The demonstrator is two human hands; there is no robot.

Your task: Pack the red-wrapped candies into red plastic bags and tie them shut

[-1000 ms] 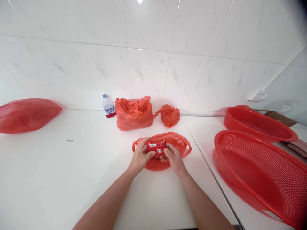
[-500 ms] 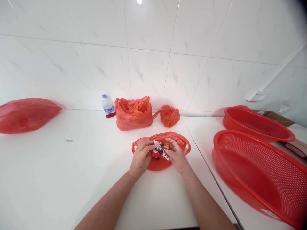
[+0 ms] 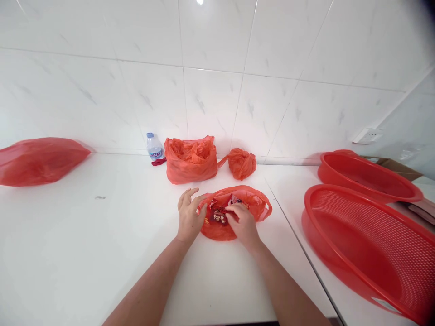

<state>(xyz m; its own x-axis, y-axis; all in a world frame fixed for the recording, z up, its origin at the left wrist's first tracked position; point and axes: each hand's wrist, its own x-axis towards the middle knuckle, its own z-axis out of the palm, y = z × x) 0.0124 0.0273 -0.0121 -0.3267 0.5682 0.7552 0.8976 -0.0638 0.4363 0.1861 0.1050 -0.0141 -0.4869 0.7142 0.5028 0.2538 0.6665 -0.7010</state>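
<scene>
An open red plastic bag (image 3: 217, 233) sits on the white table before me, with several small wrapped snack packets in it. One dark red packet (image 3: 219, 218) with pale pieces printed on it lies near the middle. Behind it, a red-and-white packet (image 3: 234, 199) rests against the far side of the bag. My left hand (image 3: 190, 217) is at the bag's left rim, fingers apart, holding nothing. Inside the bag, my right hand (image 3: 243, 222) is bent over the packets, thumb and forefinger closed on the edge of the dark red packet.
Behind the bag stand a stuffed red bag (image 3: 190, 170), a knotted red bag (image 3: 242, 165) and a water bottle (image 3: 154, 147). A large red bag (image 3: 42, 160) lies far left. Right are a red mesh basket (image 3: 340, 253) and another red basket (image 3: 326, 176).
The red-and-white packet has left my two hands and lies in the bag. My left hand has drawn back leftward to the rim; my right hand has moved down among the packets.
</scene>
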